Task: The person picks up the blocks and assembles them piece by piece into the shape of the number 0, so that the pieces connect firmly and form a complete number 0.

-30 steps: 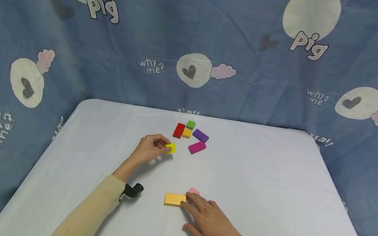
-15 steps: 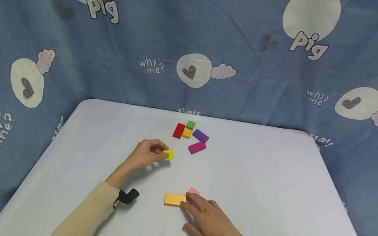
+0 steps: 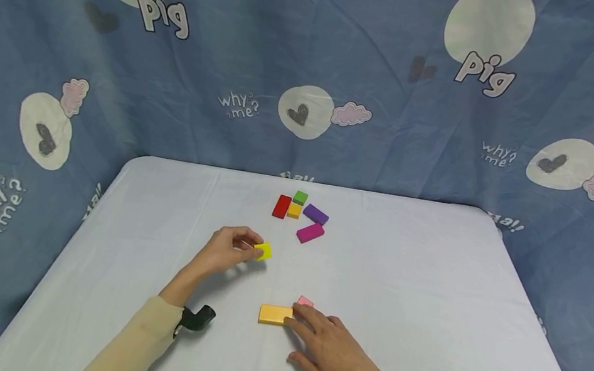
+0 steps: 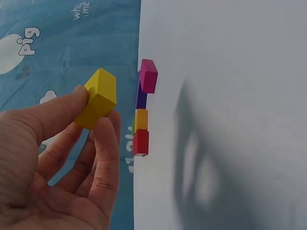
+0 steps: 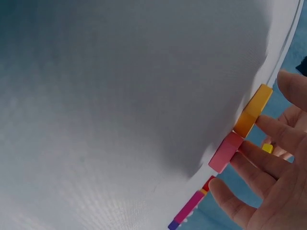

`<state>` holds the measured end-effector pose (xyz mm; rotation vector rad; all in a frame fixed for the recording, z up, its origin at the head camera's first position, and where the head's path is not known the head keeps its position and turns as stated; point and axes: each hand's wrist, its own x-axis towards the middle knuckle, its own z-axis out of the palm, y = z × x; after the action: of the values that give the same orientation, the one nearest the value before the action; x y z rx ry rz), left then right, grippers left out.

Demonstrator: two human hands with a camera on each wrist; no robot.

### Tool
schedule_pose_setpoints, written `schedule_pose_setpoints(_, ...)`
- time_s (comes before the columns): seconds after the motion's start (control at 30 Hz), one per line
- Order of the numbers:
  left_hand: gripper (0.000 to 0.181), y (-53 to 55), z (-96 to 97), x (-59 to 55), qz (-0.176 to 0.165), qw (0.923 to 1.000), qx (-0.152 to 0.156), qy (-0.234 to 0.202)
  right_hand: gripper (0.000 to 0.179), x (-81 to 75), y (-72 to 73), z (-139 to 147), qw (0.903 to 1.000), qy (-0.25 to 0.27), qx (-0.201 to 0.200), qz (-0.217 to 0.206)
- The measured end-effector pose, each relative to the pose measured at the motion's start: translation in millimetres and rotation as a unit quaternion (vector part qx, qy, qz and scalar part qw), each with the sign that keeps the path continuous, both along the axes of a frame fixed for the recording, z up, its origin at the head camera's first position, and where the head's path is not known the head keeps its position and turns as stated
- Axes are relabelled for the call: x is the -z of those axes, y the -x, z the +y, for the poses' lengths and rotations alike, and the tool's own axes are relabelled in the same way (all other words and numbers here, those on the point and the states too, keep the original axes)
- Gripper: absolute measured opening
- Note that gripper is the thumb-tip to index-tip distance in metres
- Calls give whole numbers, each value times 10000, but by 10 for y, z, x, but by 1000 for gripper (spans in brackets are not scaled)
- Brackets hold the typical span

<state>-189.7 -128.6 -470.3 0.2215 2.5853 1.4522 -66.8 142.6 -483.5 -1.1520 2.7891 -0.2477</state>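
White table (image 3: 430, 293). The right hand (image 3: 328, 348) is loosely spread; the left hand (image 3: 227, 252) pinches. Near the far edge, five blocks (image 3: 294, 211) (no hand on them). Nearer, a long orange block (image 3: 273, 315) and a pink block (image 5: 225, 152) touch the right hand. Pinched aloft between, a yellow block (image 4: 100, 96), not yet set down; work seems partway, five left.

The white table (image 3: 400, 301) has a blue cloth (image 3: 394, 142) behind it with grey hearts (image 3: 298, 114) and pink clouds (image 3: 352, 115). On the table are a red block (image 3: 281, 206), green block (image 3: 300, 198), purple block (image 3: 316, 214), dark-pink block (image 3: 310, 233), light-pink block (image 5: 225, 152) and two orange blocks (image 3: 274, 315); above it, a yellow block (image 4: 98, 98).
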Motion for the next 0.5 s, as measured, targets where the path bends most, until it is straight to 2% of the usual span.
schedule_pose_setpoints(0.27,20,-70,-45,85,-228,9995,130,-163,54,9,-4,-1,10000,27,-12,40)
schedule_pose_setpoints(0.5,20,-142,-98,169,-355,9984,428,-35,55,3,4,-3,10000,-30,7,-50)
